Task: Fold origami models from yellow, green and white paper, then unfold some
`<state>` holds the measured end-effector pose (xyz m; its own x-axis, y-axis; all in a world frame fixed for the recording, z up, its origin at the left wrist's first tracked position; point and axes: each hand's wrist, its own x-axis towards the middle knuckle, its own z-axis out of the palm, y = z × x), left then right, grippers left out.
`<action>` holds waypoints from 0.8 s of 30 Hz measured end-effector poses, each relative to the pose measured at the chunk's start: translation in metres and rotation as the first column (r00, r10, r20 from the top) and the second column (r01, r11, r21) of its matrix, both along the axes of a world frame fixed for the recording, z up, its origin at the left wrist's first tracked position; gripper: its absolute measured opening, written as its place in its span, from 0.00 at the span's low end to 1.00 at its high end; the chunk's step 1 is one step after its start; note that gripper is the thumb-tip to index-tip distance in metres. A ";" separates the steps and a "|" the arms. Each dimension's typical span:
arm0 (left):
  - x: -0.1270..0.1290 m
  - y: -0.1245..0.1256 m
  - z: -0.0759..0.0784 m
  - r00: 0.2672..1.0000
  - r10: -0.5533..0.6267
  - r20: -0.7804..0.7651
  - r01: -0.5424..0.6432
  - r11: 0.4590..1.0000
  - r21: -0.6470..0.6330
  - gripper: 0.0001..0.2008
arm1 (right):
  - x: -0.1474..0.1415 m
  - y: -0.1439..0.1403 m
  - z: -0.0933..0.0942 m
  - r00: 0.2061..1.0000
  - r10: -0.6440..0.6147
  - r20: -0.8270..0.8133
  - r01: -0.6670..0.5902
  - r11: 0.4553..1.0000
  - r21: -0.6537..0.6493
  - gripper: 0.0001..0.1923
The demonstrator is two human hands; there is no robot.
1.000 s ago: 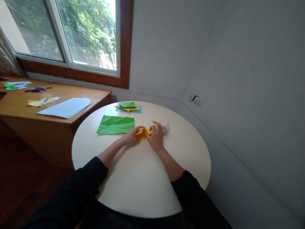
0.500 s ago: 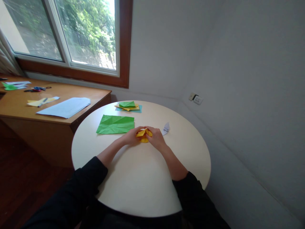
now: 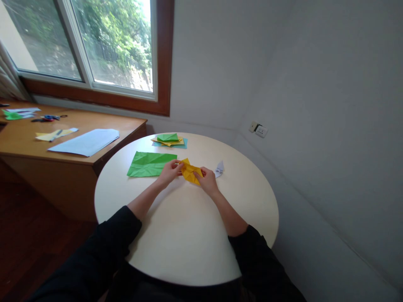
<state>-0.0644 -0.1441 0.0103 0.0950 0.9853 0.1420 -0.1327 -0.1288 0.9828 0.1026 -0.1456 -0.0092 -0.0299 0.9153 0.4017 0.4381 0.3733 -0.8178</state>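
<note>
A folded yellow paper [image 3: 190,171], creased and roughly diamond-shaped, sits mid-desk [image 3: 189,235]. The left hand [image 3: 170,171] pinches its nine o'clock corner; the right hand [image 3: 207,179] grips its four o'clock edge. A green sheet [image 3: 149,164] lies at nine o'clock.

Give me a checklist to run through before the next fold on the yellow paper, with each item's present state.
1. Both hands on the yellow paper: ok, left hand holds its left end, right hand its right end.
2. Paper opened out between the hands: ok.
3. Creases lined up: cannot tell, too small.
4. Green sheet out from under the fold: cannot tell, the left hand overlaps its right edge.
5. Small white folded piece apart from the right hand: ok.
6. Bare round table in front: ok.
</note>
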 end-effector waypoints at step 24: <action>-0.013 0.007 -0.009 0.729 0.500 -0.467 -0.041 0.714 0.699 0.12 | -0.011 -0.001 -0.004 0.988 0.021 -0.154 -0.040 0.992 -0.118 0.17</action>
